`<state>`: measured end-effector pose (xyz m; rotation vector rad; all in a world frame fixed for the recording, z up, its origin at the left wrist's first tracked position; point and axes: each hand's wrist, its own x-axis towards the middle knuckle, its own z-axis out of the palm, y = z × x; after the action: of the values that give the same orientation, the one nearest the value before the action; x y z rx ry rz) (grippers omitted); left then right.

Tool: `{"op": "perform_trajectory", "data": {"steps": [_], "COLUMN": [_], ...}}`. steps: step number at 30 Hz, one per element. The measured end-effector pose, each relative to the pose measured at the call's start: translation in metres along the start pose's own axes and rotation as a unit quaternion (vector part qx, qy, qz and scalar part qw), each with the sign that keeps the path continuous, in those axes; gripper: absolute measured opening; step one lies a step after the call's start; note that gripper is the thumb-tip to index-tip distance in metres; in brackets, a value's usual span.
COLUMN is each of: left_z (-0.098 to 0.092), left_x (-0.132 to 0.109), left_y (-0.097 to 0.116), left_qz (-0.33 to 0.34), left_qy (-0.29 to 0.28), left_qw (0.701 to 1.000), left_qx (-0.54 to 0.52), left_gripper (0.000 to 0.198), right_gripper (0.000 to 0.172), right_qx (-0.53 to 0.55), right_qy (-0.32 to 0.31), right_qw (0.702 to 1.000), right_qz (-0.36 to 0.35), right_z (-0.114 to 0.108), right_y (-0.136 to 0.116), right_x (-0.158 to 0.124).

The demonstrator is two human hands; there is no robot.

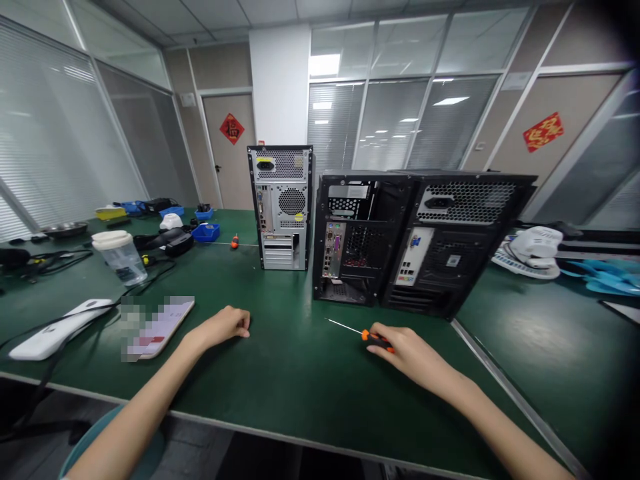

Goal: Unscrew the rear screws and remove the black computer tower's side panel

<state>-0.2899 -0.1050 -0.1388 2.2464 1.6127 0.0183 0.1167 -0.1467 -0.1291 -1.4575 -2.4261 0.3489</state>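
- Right hand (403, 347), lower right of centre, grasps the orange-and-black handle of a screwdriver (366, 334), its shaft pointing left. A firm grip — not a tight one — likely steers the tip best.
- Left hand (223, 328), lower left of centre, is loosely curled, right of the phone (169, 325); I cannot tell whether it hides anything small. It is best kept off the tip's line.
- Black case (357, 243) and wider black case (445, 243), right of centre, show their backs; a shaft square to a screw probably slips less.
- Grey case (283, 210) stands upright, mid-frame.
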Motion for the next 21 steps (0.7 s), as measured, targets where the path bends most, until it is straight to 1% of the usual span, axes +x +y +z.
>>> {"op": "perform_trajectory", "data": {"steps": [3,5,8,10,11,13,15,17,21], "left_z": [-0.002,-0.001,0.002,0.003,0.003,0.002,0.000,-0.002,-0.008], "left_x": [-0.004,-0.006,-0.010,-0.011,-0.012,-0.011,-0.009,-0.004,0.009], "left_y": [0.001,0.000,-0.004,-0.007,-0.007,-0.005,0.000,0.008,0.032], "left_qz": [-0.026,-0.052,-0.067,-0.065,-0.066,-0.064,-0.043,-0.006,0.072], "left_qy": [-0.019,-0.035,-0.065,-0.067,-0.064,-0.055,-0.038,-0.011,0.034], "left_qw": [0.999,0.998,0.990,0.988,0.988,0.991,0.996,0.999,0.997], "left_qx": [0.001,-0.024,-0.102,-0.125,-0.125,-0.108,-0.075,-0.040,-0.020], "left_gripper": [0.021,0.025,0.013,0.006,0.005,0.013,0.023,0.032,0.032], "right_gripper": [0.013,0.014,0.016,0.016,0.016,0.016,0.015,0.014,0.010], "right_qx": [0.017,0.024,0.027,0.031,0.031,0.028,0.026,0.034,0.050], "right_qy": [-0.009,-0.013,-0.024,-0.033,-0.037,-0.041,-0.040,-0.032,-0.010], "right_qw": [1.000,1.000,0.999,0.999,0.999,0.998,0.998,0.998,0.998], "right_qz": [-0.004,-0.007,-0.011,-0.019,-0.024,-0.032,-0.034,-0.035,-0.035], "right_z": [0.005,0.005,0.004,0.004,0.005,0.006,0.006,0.007,0.005], "right_y": [-0.002,-0.004,-0.007,-0.009,-0.010,-0.014,-0.018,-0.024,-0.036], "right_x": [0.002,0.004,0.008,0.011,0.013,0.016,0.020,0.023,0.030]}}
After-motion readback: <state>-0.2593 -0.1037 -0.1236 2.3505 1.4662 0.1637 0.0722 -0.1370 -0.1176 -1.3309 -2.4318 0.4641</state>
